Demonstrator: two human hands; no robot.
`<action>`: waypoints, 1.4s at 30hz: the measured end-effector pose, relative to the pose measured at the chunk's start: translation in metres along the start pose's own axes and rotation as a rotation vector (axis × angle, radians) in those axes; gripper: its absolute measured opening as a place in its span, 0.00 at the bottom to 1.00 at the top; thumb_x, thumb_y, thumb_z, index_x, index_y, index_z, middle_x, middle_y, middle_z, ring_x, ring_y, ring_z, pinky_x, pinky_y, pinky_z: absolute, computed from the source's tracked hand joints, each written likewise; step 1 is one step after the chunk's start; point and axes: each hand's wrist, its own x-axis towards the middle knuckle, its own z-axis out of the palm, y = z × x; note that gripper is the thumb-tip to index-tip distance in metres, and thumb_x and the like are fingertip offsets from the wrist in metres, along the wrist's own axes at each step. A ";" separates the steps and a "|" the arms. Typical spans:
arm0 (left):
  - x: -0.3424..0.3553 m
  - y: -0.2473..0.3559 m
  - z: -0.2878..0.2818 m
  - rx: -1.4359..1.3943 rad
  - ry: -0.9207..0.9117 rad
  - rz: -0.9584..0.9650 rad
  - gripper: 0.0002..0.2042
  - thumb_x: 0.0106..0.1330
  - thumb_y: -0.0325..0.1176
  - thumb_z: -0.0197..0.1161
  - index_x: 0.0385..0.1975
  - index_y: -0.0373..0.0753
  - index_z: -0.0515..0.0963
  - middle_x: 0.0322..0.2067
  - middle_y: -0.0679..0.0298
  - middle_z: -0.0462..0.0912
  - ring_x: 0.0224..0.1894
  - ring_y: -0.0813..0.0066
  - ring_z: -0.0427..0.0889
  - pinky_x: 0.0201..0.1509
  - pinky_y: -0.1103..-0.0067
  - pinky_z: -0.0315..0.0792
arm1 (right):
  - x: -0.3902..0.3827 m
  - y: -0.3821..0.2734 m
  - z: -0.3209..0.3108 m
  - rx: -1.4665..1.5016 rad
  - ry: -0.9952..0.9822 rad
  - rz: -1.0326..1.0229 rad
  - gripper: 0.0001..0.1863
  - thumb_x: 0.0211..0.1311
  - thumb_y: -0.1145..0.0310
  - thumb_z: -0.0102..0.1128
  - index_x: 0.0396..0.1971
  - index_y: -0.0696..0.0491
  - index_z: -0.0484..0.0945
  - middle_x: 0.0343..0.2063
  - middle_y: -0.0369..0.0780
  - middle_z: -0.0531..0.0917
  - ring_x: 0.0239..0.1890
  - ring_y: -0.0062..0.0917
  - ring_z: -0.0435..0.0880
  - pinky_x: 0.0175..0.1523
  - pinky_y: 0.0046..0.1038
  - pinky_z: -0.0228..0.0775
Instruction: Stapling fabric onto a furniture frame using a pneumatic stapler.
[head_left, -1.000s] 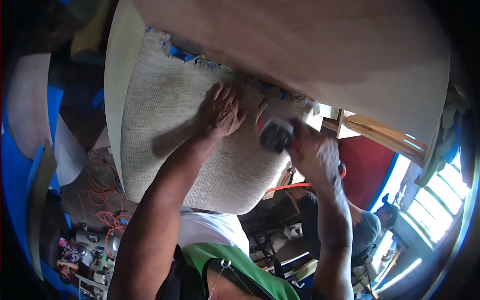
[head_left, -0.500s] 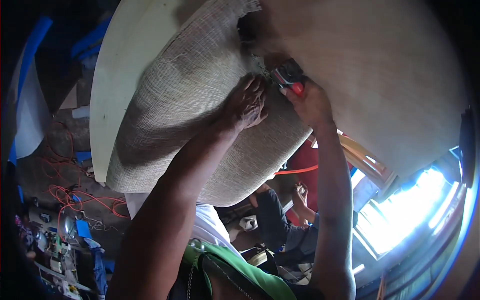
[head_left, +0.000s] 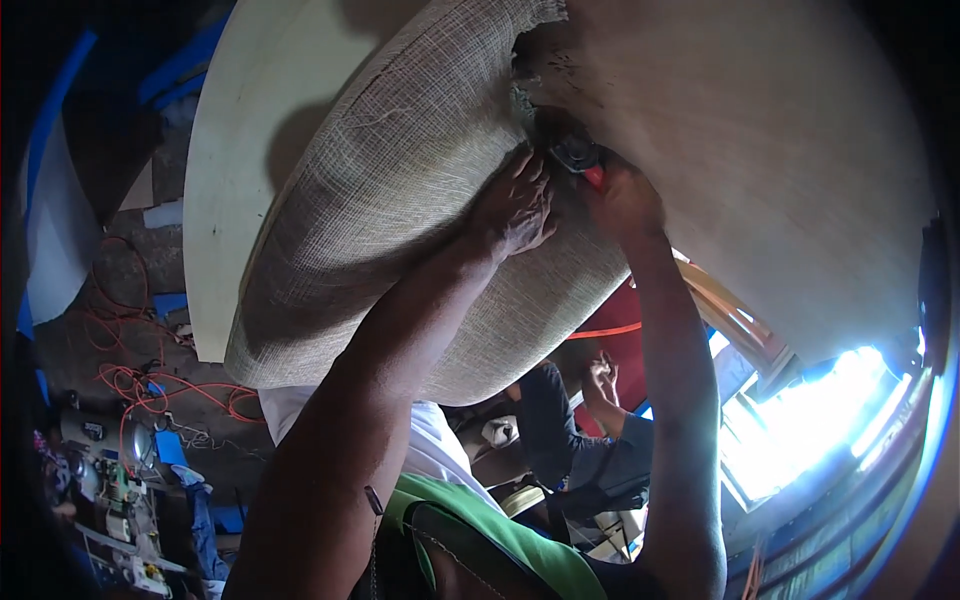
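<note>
Your right grip (head_left: 630,203) is closed around a dark tool (head_left: 575,153) with a red part. The blurred fingers make it hard to tell exactly how they wrap it. The tool lies at the upper left of that grip, its dark end pointing toward the seam where the coarse woven fabric (head_left: 400,140) meets the large brown panel (head_left: 760,130). Whether the tool touches the panel is too dark to tell.

Your left grip (head_left: 515,207) is open, the palm down on the fabric and the fingers stretched toward its frayed edge (head_left: 522,95), holding nothing between them. The fingertips come just beside the tool, on its left; you cannot tell from this view whether they touch it.

The fabric lies beneath your left grip and spreads out to both sides of it, bulging in a rounded curve toward your body. Its frayed edge runs along the panel, above and ahead of both grips. To the left of the fabric stands a pale board (head_left: 220,200) with a curved outline.

Past your right forearm, an orange hose (head_left: 605,331) crosses a red surface (head_left: 622,296). Below it shows another person's hand (head_left: 602,378), well apart from yours. Orange cords (head_left: 130,380) lie tangled on the floor at the left.
</note>
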 end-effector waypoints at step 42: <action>-0.006 -0.013 0.003 -0.186 0.079 0.026 0.32 0.70 0.56 0.50 0.60 0.31 0.73 0.63 0.49 0.71 0.69 0.56 0.64 0.76 0.61 0.51 | 0.000 -0.016 -0.009 -0.066 -0.069 0.132 0.24 0.57 0.47 0.66 0.50 0.43 0.82 0.49 0.43 0.85 0.53 0.42 0.83 0.57 0.45 0.76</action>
